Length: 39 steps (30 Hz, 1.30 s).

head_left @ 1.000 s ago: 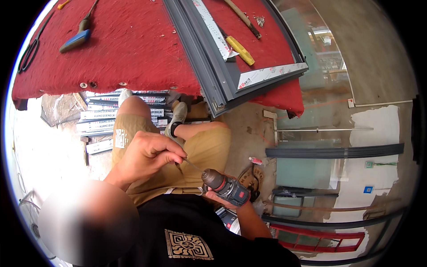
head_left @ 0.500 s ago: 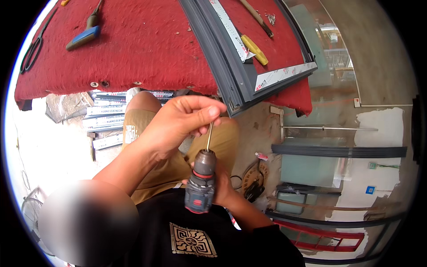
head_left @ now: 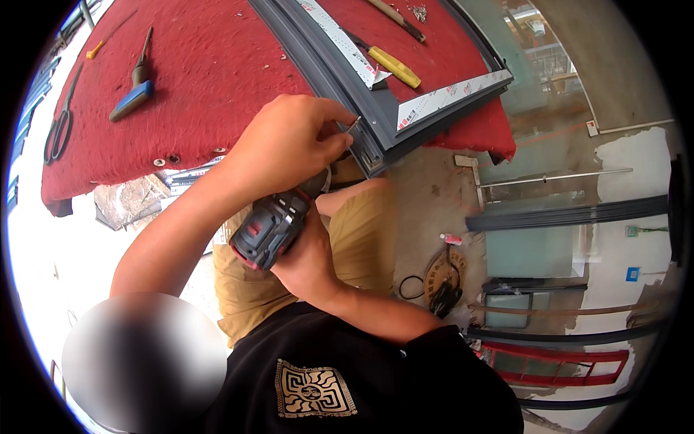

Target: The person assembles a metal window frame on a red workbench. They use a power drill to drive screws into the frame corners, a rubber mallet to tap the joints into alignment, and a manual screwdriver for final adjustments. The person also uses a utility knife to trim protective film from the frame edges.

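Note:
My right hand (head_left: 307, 264) is wrapped round the handle of a black-and-red cordless drill (head_left: 266, 230), whose front end points up toward a dark grey metal frame (head_left: 327, 72). Across the drill's front reaches my left hand (head_left: 293, 141), its thumb and forefinger pinched together at the frame's near corner. Something thin and small shows at those fingertips, too little to name. The bit and most of the chuck are hidden behind my left hand. White printed film strips (head_left: 452, 99) cover parts of the frame, which lies on a red cloth-covered table (head_left: 210, 79).
A yellow-handled tool (head_left: 394, 66) and a wooden handle (head_left: 396, 19) lie inside the frame. To the left are black scissors (head_left: 59, 134), a blue-and-grey-handled tool (head_left: 132, 100) and a yellow-handled screwdriver (head_left: 94, 50). Glass panes and long dark profiles (head_left: 571, 213) stand at the right.
Both hands and the drill have moved up to the frame's near corner, the drill swinging left and tilting. My left fingers, earlier pinching the bit's tip over my lap, are now against the frame.

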Each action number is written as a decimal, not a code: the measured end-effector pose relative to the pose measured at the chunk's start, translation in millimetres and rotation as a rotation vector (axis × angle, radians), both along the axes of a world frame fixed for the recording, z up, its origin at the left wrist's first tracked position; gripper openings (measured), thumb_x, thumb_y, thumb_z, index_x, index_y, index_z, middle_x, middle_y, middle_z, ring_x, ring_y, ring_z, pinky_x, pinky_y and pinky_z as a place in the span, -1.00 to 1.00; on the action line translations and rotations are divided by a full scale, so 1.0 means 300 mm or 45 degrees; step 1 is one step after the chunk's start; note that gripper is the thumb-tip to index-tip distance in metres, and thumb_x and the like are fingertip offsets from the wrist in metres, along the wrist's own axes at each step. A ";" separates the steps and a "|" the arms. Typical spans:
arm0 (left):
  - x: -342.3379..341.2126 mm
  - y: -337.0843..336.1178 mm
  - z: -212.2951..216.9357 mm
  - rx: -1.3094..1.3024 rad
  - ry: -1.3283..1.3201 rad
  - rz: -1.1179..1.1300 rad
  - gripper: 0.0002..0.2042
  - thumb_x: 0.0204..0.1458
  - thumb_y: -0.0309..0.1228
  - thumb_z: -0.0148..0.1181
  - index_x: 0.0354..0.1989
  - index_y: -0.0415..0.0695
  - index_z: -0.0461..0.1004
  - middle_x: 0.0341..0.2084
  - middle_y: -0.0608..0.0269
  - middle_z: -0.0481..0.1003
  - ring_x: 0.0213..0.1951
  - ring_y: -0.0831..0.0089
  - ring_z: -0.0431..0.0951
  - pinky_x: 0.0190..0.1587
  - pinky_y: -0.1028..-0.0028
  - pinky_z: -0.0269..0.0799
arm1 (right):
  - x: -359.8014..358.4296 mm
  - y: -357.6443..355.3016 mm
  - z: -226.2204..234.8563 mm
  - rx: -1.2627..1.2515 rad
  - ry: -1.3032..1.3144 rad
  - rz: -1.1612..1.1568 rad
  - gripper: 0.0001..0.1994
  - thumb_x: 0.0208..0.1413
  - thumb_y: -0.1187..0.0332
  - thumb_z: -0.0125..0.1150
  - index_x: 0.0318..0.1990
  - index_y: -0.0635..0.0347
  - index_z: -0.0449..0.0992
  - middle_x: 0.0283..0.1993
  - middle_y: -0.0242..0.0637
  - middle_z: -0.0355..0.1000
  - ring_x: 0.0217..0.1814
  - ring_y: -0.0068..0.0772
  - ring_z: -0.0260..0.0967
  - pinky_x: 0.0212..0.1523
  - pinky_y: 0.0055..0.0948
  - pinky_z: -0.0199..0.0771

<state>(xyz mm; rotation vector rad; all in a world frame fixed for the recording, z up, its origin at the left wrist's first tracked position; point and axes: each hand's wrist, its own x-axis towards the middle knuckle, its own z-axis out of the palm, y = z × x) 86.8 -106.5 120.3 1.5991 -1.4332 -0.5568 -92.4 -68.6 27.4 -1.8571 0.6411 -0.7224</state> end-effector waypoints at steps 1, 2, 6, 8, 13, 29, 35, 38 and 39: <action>-0.002 -0.003 0.007 -0.018 -0.102 -0.012 -0.70 0.27 -0.40 0.43 0.11 -0.26 0.76 -0.27 -0.01 0.80 -0.23 0.19 0.84 -0.06 0.24 0.72 | 0.008 0.002 0.004 0.024 -0.026 -0.012 -0.09 -0.07 0.30 0.83 0.39 0.35 0.35 0.18 0.09 0.56 0.22 0.19 0.61 0.22 0.01 0.59; -0.002 -0.010 0.015 -0.012 -0.138 -0.025 -0.68 0.24 -0.39 0.43 0.12 -0.24 0.76 -0.28 -0.01 0.79 -0.23 0.14 0.84 -0.06 0.22 0.71 | 0.014 0.005 0.004 0.042 -0.045 -0.022 -0.07 -0.07 0.29 0.84 0.40 0.36 0.33 0.19 0.08 0.57 0.23 0.16 0.62 0.23 0.00 0.59; -0.018 -0.021 0.041 -0.026 -0.197 -0.047 -0.65 0.19 -0.38 0.43 0.14 -0.19 0.78 -0.33 0.00 0.78 -0.25 0.05 0.82 -0.09 0.18 0.71 | 0.033 0.008 -0.020 0.118 -0.127 -0.040 -0.01 -0.07 0.27 0.86 0.45 0.37 0.30 0.23 0.06 0.56 0.27 0.09 0.60 0.28 -0.03 0.57; -0.024 -0.023 0.042 -0.038 -0.204 -0.048 -0.66 0.19 -0.38 0.42 0.12 -0.18 0.79 -0.34 0.00 0.78 -0.25 0.05 0.82 -0.10 0.18 0.70 | 0.041 0.014 -0.034 0.167 -0.154 -0.049 0.03 -0.08 0.25 0.87 0.47 0.37 0.28 0.26 0.06 0.55 0.29 0.08 0.59 0.32 -0.03 0.55; -0.023 -0.030 0.054 -0.019 -0.249 -0.054 -0.69 0.18 -0.38 0.42 0.07 -0.18 0.81 -0.33 -0.04 0.77 -0.27 0.01 0.81 -0.09 0.15 0.71 | 0.057 0.021 -0.042 0.184 -0.112 -0.065 0.11 -0.12 0.22 0.90 0.52 0.36 0.25 0.31 0.06 0.52 0.34 0.06 0.55 0.37 -0.04 0.51; 0.106 -0.088 0.091 0.026 -0.253 -0.435 -0.72 0.29 -0.35 0.47 0.11 -0.17 0.79 -0.28 -0.07 0.75 -0.28 0.18 0.78 -0.10 0.30 0.68 | 0.234 0.035 -0.052 0.509 -0.443 -0.069 -0.12 -0.01 0.39 0.81 0.42 0.26 0.34 0.22 -0.19 0.58 0.21 -0.33 0.58 0.29 -0.25 0.60; 0.196 0.187 0.048 -0.210 0.518 -0.095 -0.47 0.64 -0.06 0.04 0.43 -0.27 0.60 0.00 0.24 0.72 -0.02 0.51 0.69 0.09 0.41 0.62 | 0.252 0.018 -0.014 0.437 -0.497 0.031 -0.38 0.13 0.60 0.66 0.30 0.22 0.44 0.19 -0.28 0.58 0.17 -0.44 0.61 0.23 -0.33 0.69; 0.180 0.450 -0.168 -0.527 0.867 0.017 -0.15 0.55 0.22 0.05 0.63 -0.38 0.30 0.16 0.10 0.66 0.14 0.35 0.66 0.31 0.26 0.51 | 0.243 0.019 0.004 0.369 -0.437 0.007 -0.37 0.12 0.51 0.67 0.30 0.25 0.43 0.17 -0.21 0.58 0.17 -0.35 0.62 0.22 -0.30 0.67; 0.152 0.520 -0.234 -0.457 0.866 0.090 -0.02 0.43 0.33 0.19 0.65 -0.37 0.26 0.23 0.07 0.61 0.26 0.27 0.61 0.41 0.15 0.45 | 0.236 0.019 0.011 0.332 -0.397 -0.011 -0.37 0.12 0.48 0.67 0.30 0.26 0.43 0.16 -0.19 0.58 0.17 -0.32 0.62 0.22 -0.29 0.66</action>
